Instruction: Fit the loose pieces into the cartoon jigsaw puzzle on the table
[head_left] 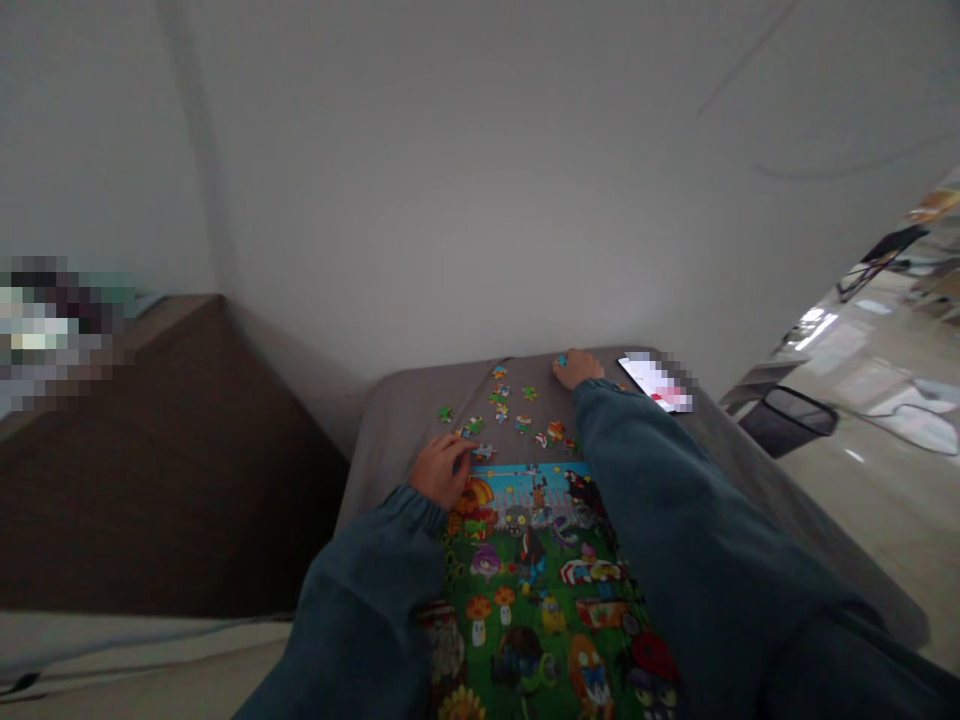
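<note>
A colourful cartoon jigsaw puzzle point(529, 590) stretches from the near edge up to a light-blue top strip. Just above its upper left corner is my left hand point(441, 472), fingers bent and closed at the tips around a greyish puzzle piece point(484, 452). Farther back, by the wall, my right hand point(580, 368) pinches a small blue puzzle piece point(561, 360). Several loose pieces lie between the hands and the puzzle, among them a green piece point(445, 413), another green one point(529, 394) and an orange-red one point(555, 431). My right forearm covers part of the puzzle's right edge.
The puzzle rests on a grey cloth-covered surface point(397, 410) against a pale wall point(435, 200). A phone with a lit screen point(651, 380) lies right of my right hand. A dark brown cabinet point(150, 470) stands at left. Glossy floor shows at right.
</note>
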